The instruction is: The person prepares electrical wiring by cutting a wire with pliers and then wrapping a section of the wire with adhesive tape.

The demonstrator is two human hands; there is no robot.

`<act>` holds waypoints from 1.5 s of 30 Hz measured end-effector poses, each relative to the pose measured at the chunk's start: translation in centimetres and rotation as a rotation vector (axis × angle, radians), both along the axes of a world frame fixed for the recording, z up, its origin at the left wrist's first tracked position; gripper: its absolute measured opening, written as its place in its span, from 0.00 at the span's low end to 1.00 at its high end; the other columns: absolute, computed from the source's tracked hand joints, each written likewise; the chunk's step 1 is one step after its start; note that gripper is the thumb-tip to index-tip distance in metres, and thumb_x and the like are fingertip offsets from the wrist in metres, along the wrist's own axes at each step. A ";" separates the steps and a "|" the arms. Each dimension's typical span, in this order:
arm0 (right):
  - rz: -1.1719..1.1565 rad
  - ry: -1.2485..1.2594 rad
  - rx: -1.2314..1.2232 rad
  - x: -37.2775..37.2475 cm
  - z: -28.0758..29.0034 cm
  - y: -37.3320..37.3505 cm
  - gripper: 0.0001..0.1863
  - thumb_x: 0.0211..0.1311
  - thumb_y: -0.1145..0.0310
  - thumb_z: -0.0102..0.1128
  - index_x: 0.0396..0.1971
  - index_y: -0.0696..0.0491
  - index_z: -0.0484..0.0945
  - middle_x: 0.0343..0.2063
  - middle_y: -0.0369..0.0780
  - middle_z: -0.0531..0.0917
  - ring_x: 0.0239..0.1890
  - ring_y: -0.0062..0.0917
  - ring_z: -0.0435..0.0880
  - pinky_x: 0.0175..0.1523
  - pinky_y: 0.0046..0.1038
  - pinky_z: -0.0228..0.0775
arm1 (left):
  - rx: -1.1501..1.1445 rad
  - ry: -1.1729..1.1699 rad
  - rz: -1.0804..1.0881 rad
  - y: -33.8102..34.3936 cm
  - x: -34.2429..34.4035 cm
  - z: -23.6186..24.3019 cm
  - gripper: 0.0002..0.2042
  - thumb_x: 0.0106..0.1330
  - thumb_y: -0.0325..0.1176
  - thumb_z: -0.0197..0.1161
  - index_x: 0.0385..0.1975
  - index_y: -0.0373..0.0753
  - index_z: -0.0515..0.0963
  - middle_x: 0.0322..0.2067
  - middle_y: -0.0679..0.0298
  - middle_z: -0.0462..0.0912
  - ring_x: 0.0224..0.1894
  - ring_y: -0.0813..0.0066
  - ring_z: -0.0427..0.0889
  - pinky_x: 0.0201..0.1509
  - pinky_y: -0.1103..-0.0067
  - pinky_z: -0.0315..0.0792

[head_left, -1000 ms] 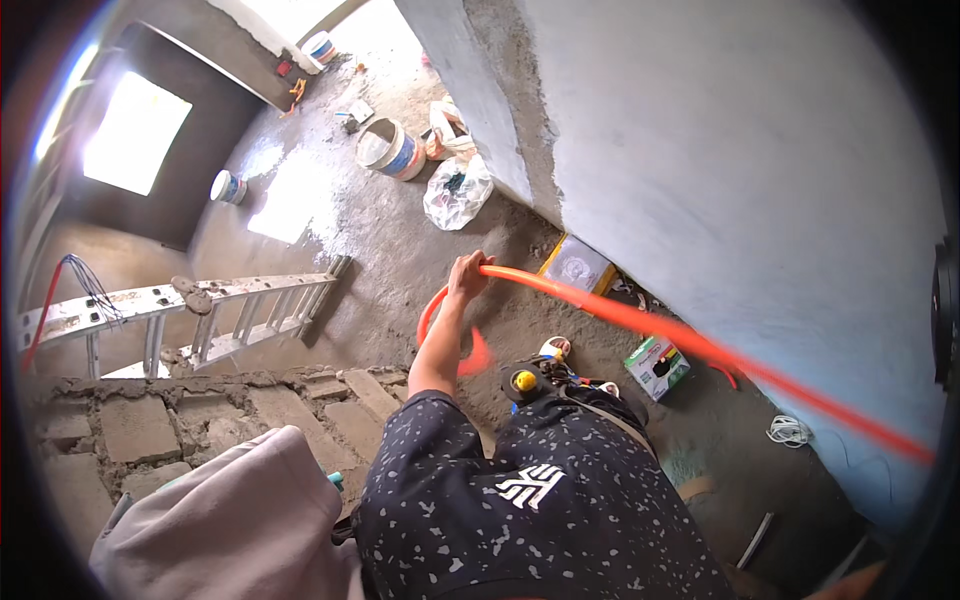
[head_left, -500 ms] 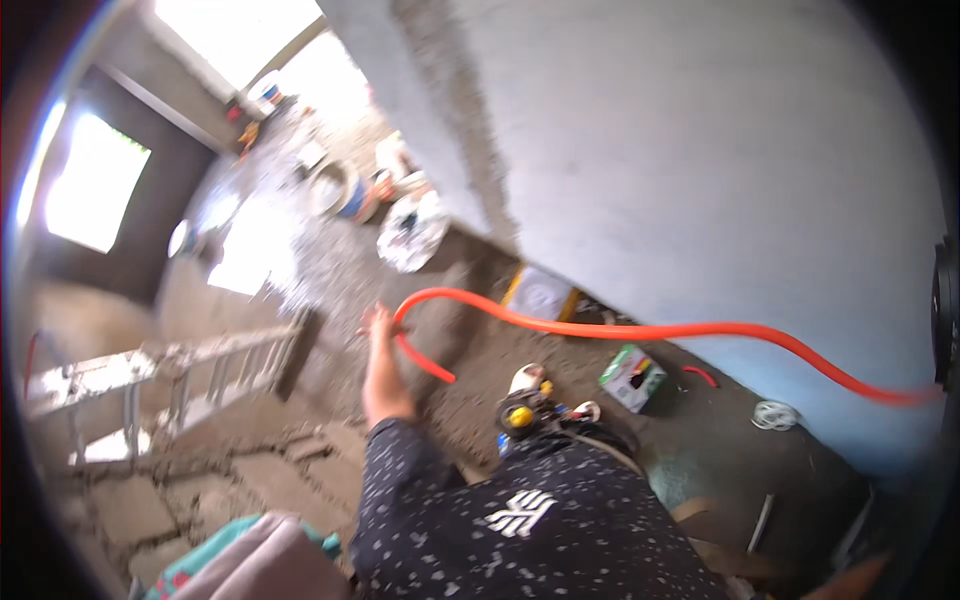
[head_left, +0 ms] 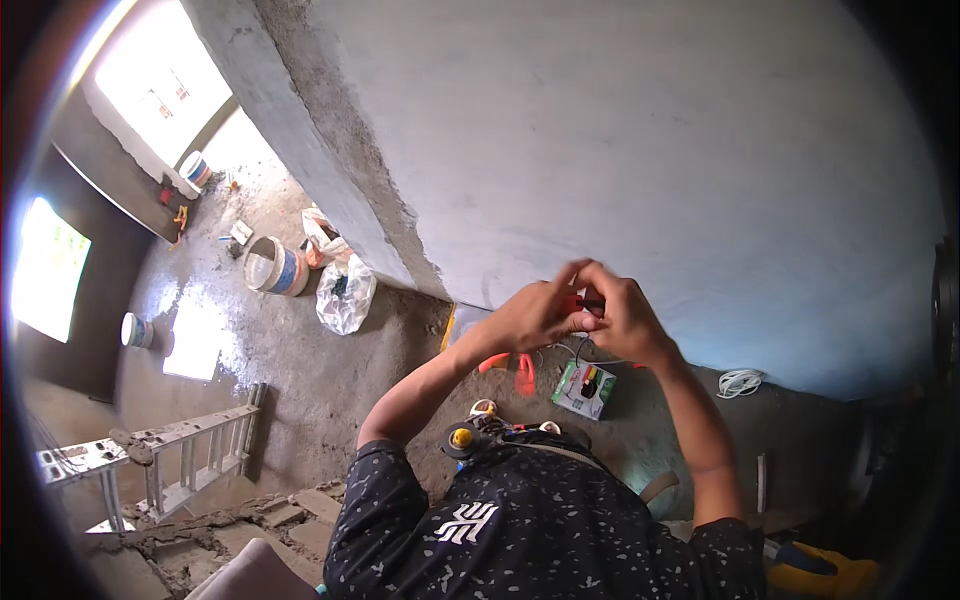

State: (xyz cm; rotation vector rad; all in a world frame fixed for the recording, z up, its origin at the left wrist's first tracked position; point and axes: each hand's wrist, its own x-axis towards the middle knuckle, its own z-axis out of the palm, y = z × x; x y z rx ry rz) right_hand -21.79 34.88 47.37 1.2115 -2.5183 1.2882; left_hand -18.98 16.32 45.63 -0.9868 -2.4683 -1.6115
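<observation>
My left hand [head_left: 540, 318] and my right hand [head_left: 632, 318] meet in front of the wall, both with fingers bent inward. A bit of red-orange shows at the left fingers, and below that hand curves an orange flexible tube [head_left: 525, 374], so the left hand appears closed on it. Against the right fingers and thumb sits a small dark piece [head_left: 592, 306], whose kind is hidden by the grip. A thin dark cord [head_left: 580, 350] shows just below the hands, above the green-and-white box [head_left: 584, 389] on the floor.
A plastered wall [head_left: 620, 150] rises ahead. On the floor are a white cable coil [head_left: 740, 382], a plastic bag [head_left: 346, 295], a bucket [head_left: 275, 268] and a power tool [head_left: 462, 438] close to my body. A ladder [head_left: 190, 440] lies left, near broken slabs [head_left: 265, 545].
My left hand has come in from the left, and my right hand has risen into view to meet it. The orange tube, stretched far rightward before, now shows below the hands. The view has shifted.
</observation>
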 end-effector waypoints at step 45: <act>-0.132 0.467 -0.034 0.9 11.2 -1.4 0.05 0.53 0.70 0.62 0.21 0.54 0.80 0.15 0.44 0.78 0.19 0.40 0.79 0.26 0.36 0.70 | 0.052 0.346 0.445 0.5 0.0 6.0 0.33 0.71 0.61 0.33 0.18 0.36 0.67 0.09 0.54 0.66 0.16 0.47 0.71 0.21 0.63 0.62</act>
